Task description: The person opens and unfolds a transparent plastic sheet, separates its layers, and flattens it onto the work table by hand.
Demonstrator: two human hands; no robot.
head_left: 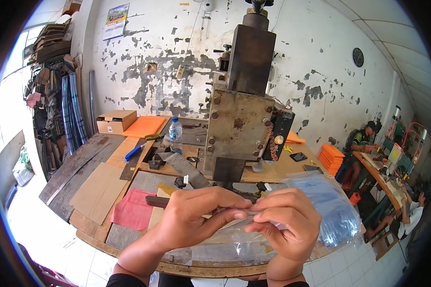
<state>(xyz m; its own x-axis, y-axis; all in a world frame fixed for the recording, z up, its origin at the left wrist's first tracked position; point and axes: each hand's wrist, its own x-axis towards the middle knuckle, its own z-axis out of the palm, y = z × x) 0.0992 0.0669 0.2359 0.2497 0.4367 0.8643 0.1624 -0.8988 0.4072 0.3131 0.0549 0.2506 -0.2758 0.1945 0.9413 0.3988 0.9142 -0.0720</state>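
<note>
Near the machine (pixel 239 125), left hand (pixel 189 213) and right hand (pixel 292 225) pinch clear plastic (pixel 250 215), fingers (pixel 226 218) closed, apparently to hold it taut.

From the head — forward, down, fingers (pixel 285 217) near.

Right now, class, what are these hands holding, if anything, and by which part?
The left hand and right hand seem to pinch clear plastic at their fingertips; which part of it is in the grip cannot be told.
</note>
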